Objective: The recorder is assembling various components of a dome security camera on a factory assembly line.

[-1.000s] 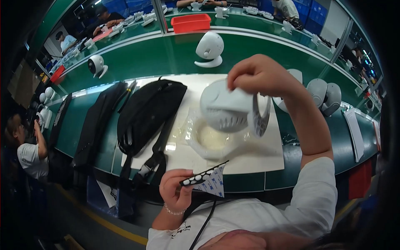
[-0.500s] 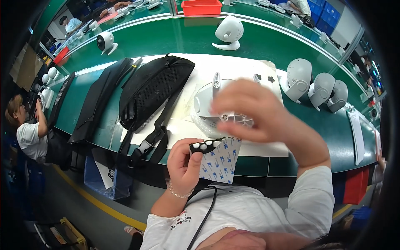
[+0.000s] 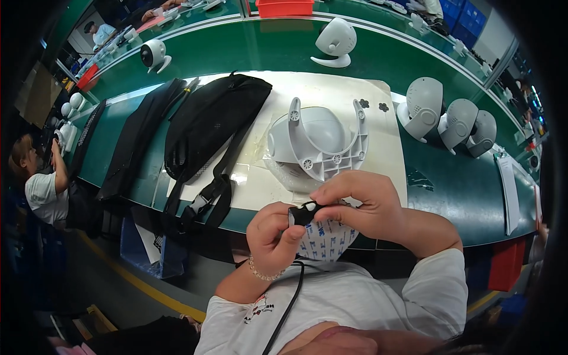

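My left hand (image 3: pixel 271 235) grips an adhesive sheet (image 3: pixel 326 241) with patterned white-and-blue backing. Its black top edge (image 3: pixel 300 216), with white cut-out spots, is bent over between my hands. The thumb and fingers of my right hand (image 3: pixel 370 204) are pinched at that black edge; whether a loose piece is between them is hidden. Just beyond my hands a white plastic device (image 3: pixel 322 158) lies with its curved, ribbed stand facing up and round recesses showing. It rests on a cream board (image 3: pixel 378 136). Two small black flower-shaped pads (image 3: pixel 374 105) lie at the board's far right.
A black mesh bag (image 3: pixel 216 124) with a buckled strap covers the board's left. Further left are black folded fabric (image 3: pixel 139 136) and a tool (image 3: pixel 188 92). White camera-like devices (image 3: pixel 425 109) stand at right and at the back (image 3: pixel 337 41). A co-worker (image 3: pixel 44 183) is at far left.
My right hand has come down from over the white device to the sheet's black edge. The sheet has bent, and the device's stand is now uncovered.
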Demonstrator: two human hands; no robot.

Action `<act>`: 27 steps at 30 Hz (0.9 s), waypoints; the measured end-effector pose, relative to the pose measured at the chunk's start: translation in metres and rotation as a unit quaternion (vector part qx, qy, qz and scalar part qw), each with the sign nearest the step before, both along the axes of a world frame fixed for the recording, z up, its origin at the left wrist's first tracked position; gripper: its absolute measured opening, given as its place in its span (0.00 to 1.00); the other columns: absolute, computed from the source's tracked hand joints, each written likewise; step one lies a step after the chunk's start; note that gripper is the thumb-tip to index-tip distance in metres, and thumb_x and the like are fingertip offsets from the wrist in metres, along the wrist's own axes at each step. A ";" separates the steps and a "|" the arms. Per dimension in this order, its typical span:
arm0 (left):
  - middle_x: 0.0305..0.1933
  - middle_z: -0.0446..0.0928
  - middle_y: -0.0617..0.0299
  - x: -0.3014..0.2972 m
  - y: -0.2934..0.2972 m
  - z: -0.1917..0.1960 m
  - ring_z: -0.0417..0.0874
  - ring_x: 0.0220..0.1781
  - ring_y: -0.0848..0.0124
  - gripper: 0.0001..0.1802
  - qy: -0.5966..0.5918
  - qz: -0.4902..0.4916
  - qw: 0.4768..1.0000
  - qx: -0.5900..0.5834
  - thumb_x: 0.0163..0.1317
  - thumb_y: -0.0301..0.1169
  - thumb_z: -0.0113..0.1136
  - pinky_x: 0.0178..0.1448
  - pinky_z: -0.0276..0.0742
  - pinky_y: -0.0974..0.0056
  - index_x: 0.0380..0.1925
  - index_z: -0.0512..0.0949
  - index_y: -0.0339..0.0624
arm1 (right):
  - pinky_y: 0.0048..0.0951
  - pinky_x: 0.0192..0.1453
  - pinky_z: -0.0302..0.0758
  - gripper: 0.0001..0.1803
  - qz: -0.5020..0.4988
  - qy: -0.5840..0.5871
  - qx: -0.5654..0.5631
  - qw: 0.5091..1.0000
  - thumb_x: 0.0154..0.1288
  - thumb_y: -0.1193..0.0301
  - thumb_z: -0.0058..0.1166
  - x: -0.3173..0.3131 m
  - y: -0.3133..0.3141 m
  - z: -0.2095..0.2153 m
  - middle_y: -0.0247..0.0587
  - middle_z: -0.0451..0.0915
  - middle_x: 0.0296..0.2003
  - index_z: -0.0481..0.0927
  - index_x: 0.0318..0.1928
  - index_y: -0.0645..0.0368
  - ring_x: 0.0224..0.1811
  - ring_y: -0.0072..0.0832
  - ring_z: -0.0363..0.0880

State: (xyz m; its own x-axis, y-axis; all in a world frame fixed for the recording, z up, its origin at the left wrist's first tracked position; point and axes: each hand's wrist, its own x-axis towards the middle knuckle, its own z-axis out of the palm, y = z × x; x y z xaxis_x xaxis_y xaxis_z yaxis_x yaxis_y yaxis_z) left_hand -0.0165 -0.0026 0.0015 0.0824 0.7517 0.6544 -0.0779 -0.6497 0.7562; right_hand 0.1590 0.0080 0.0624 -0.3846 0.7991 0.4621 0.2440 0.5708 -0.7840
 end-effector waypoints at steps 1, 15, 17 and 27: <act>0.28 0.74 0.55 0.002 -0.001 0.001 0.71 0.25 0.70 0.13 -0.003 -0.004 1.000 -0.007 0.53 0.31 0.60 0.28 0.65 0.72 0.19 0.69 0.34 | 0.26 0.33 0.71 0.08 0.002 0.001 -0.001 1.000 0.46 0.74 0.61 0.001 0.000 0.000 0.36 0.78 0.27 0.77 0.29 0.59 0.29 0.30 0.76; 0.26 0.73 0.55 -0.001 -0.001 0.004 0.70 0.23 0.68 0.10 0.058 0.003 0.998 -0.009 0.51 0.27 0.60 0.27 0.66 0.69 0.20 0.70 0.33 | 0.38 0.50 0.68 0.13 0.111 0.001 0.124 0.986 0.48 0.77 0.61 0.009 0.004 0.006 0.45 0.73 0.43 0.71 0.34 0.56 0.50 0.42 0.70; 0.26 0.74 0.56 -0.001 -0.002 0.003 0.71 0.23 0.68 0.10 0.069 0.003 0.998 -0.003 0.50 0.27 0.61 0.28 0.66 0.69 0.20 0.71 0.33 | 0.37 0.49 0.69 0.15 0.108 0.008 0.112 0.988 0.48 0.78 0.60 0.007 0.003 0.008 0.45 0.73 0.42 0.70 0.36 0.55 0.49 0.41 0.71; 0.26 0.74 0.55 -0.003 0.001 0.007 0.73 0.24 0.67 0.12 0.054 -0.054 0.996 -0.045 0.47 0.30 0.64 0.29 0.68 0.70 0.19 0.71 0.34 | 0.31 0.37 0.72 0.27 0.091 -0.011 0.135 0.987 0.47 0.84 0.58 -0.002 0.002 -0.003 0.45 0.76 0.35 0.65 0.49 0.57 0.36 0.35 0.77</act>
State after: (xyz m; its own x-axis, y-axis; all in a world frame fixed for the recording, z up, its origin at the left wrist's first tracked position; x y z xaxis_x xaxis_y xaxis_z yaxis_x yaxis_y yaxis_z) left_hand -0.0190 -0.0018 0.0084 0.2324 0.7898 0.5676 -0.0582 -0.5712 0.8187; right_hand 0.1569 0.0097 0.0597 -0.5224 0.5651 0.6385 0.1329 0.7936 -0.5937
